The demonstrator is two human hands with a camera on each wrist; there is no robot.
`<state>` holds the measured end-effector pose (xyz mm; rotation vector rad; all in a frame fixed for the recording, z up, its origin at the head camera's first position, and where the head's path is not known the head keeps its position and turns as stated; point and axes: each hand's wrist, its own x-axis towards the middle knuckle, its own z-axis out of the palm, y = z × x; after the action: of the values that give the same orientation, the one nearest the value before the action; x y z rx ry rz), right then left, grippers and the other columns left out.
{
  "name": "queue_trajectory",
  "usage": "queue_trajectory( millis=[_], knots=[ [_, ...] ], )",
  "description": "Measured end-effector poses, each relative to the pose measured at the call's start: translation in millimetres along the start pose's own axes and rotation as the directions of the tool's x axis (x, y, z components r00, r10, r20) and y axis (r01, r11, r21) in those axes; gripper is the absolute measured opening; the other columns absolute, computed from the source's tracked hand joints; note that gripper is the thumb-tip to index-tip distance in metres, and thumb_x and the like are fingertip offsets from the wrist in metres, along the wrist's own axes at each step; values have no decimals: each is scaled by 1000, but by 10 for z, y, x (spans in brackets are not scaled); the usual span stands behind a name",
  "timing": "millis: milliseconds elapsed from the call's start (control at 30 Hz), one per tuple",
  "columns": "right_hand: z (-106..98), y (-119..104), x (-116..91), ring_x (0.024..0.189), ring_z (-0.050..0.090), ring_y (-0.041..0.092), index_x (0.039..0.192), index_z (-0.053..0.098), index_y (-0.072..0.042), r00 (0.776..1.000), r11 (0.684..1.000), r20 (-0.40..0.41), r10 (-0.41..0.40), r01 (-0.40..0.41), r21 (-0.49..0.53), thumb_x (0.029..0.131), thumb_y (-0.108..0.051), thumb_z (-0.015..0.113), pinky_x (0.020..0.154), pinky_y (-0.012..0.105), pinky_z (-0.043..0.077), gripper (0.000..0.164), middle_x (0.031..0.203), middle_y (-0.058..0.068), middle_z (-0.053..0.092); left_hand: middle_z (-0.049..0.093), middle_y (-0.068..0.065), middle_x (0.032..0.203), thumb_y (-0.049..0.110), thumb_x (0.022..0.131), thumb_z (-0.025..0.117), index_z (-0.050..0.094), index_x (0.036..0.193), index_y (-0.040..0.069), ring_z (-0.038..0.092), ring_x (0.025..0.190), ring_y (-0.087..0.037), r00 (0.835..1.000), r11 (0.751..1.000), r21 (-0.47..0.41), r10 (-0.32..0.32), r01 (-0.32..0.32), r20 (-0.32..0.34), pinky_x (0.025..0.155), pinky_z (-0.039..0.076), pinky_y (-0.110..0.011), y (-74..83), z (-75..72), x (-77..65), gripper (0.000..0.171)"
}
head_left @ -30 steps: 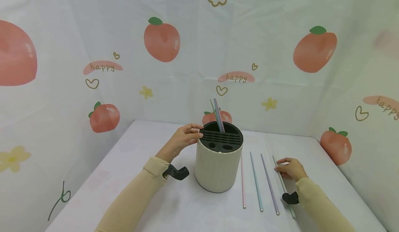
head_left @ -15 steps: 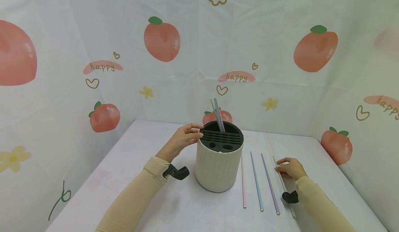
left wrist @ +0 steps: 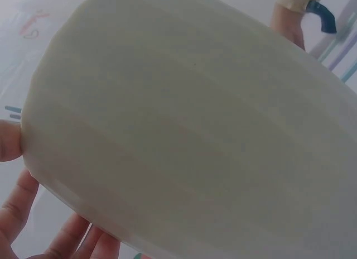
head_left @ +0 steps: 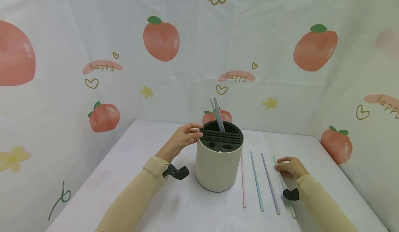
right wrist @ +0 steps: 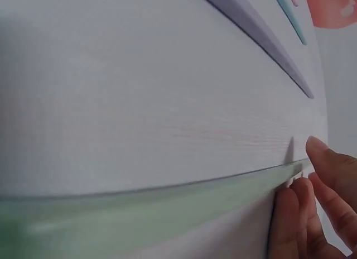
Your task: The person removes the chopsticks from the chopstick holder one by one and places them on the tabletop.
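Observation:
A cream utensil holder (head_left: 217,171) with a black slotted top (head_left: 221,140) stands upright mid-table, several thin pastel chopsticks (head_left: 219,116) leaning in its rear opening. My left hand (head_left: 182,138) touches its left rim, fingers spread; in the left wrist view the thumb (left wrist: 10,142) is at the rim and other fingers lie against the side. My right hand (head_left: 291,168) is at a pale green chopstick (head_left: 292,209) on the table. In the right wrist view the thumb (right wrist: 329,161) and bent fingers (right wrist: 287,220) stand on opposite sides of this chopstick, close to its far end.
Between the holder and my right hand lie a pink chopstick (head_left: 244,187), a blue chopstick (head_left: 257,181) and a purple chopstick (head_left: 270,183), roughly side by side. Behind the white table (head_left: 156,207) hangs a white cloth (head_left: 184,86) printed with peaches.
Both hands keep their places at the holder and the green chopstick. Only a very slight shift of the right wrist and of the head view shows.

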<state>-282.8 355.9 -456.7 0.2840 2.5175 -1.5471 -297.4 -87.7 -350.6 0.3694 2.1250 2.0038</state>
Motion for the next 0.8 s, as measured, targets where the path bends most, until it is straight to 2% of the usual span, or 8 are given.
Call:
queue_trajectory(
  millis=[167,267,333,400,467,533,600,800],
  knots=[
    [-91,-214,-19,78,65,9,127,46,18,998,996,51,-43,39,81,90,-10,68,73,26,59,51,87,-4,68,50,-16,130,12,91,65,58,127,5,55,113,-23,1000,1000,5,6,-6,21,105,46,-41,10,-8,-11,36],
    [-184,-497,-49,86,66,6,126,52,8,983,969,86,-163,142,203,95,-10,62,81,26,58,38,94,-8,68,50,-15,130,13,91,65,58,127,5,55,113,-23,1000,1000,8,9,-9,29,105,46,-41,11,-8,-15,37],
    [-239,-744,-64,89,66,4,121,58,-5,959,917,96,-267,222,332,97,-9,57,85,25,57,24,97,-10,67,50,-16,129,13,91,65,58,127,5,55,113,-23,999,1000,9,12,-12,29,105,46,-41,8,-9,-15,37],
    [-269,-1023,-89,90,66,5,113,62,-16,926,842,93,-365,285,458,99,-6,53,86,23,56,19,98,-9,67,51,-16,129,13,91,65,58,127,5,56,113,-22,1000,1000,9,13,-14,27,105,46,-41,5,-11,-14,37],
    [-254,-1307,-116,92,66,7,108,63,-19,897,771,74,-435,329,545,99,-4,52,86,22,56,21,99,-7,66,51,-16,129,12,91,65,58,126,5,56,112,-23,1000,1000,6,14,-14,23,105,47,-41,2,-11,-14,37],
    [-193,-1576,-142,93,66,9,113,62,-14,877,729,49,-478,366,578,97,-4,54,86,22,56,20,104,-3,64,50,-16,129,12,91,65,58,126,5,56,112,-23,1000,1000,2,10,-10,14,104,47,-41,1,-6,-13,36],
    [-91,-1816,-163,94,66,10,116,59,-10,863,720,33,-505,400,567,96,-6,57,87,22,55,20,107,-1,61,49,-17,130,11,91,65,59,126,5,56,113,-24,1000,1000,-3,5,-5,7,104,47,-41,0,-2,-13,36],
    [303,-2310,-155,102,62,14,117,57,-11,839,745,75,-539,433,508,95,-9,61,90,24,55,23,111,0,59,49,-17,130,11,91,65,59,125,6,56,114,-24,1000,1000,-8,0,0,4,104,47,-42,0,4,-15,36]
  ],
)
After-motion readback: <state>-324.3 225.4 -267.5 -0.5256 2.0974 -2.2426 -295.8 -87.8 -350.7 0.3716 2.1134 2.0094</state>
